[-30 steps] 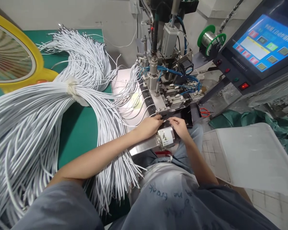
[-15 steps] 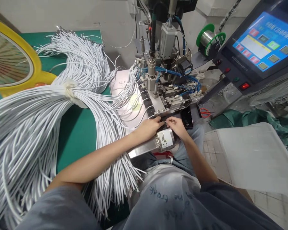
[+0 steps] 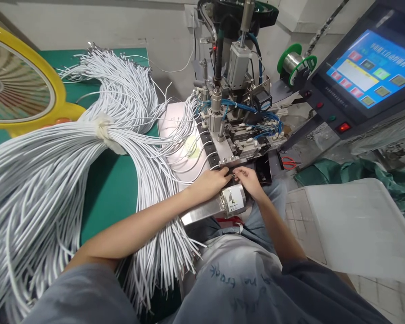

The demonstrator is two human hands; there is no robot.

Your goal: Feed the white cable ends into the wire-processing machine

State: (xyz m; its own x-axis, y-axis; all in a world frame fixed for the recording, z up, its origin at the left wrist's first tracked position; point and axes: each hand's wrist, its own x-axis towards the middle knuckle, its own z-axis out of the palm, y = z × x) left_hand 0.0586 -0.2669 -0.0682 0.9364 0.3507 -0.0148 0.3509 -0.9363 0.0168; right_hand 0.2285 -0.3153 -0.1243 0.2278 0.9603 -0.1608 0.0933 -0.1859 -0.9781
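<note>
My left hand (image 3: 212,181) and my right hand (image 3: 250,180) meet at the front edge of a small soldering machine (image 3: 234,117), fingertips almost touching. Both hands are pinched on the end of a thin white wire (image 3: 202,167) at a black fixture block (image 3: 222,170). Just below my hands sits a shiny metal cylinder (image 3: 234,201) with a warning label. A big tied bundle of white wires (image 3: 87,144) fans across the green mat (image 3: 108,193) on the left.
A touch screen panel (image 3: 367,72) stands at the right, a green solder spool (image 3: 295,56) behind the machine. Red-handled scissors (image 3: 288,163) lie right of the fixture. A translucent plastic lid (image 3: 354,225) lies at the right; a yellow-framed fan (image 3: 16,85) stands at the far left.
The view has shifted slightly; both hands stay pinched together at the fixture, moved a little closer to the machine's edge.
</note>
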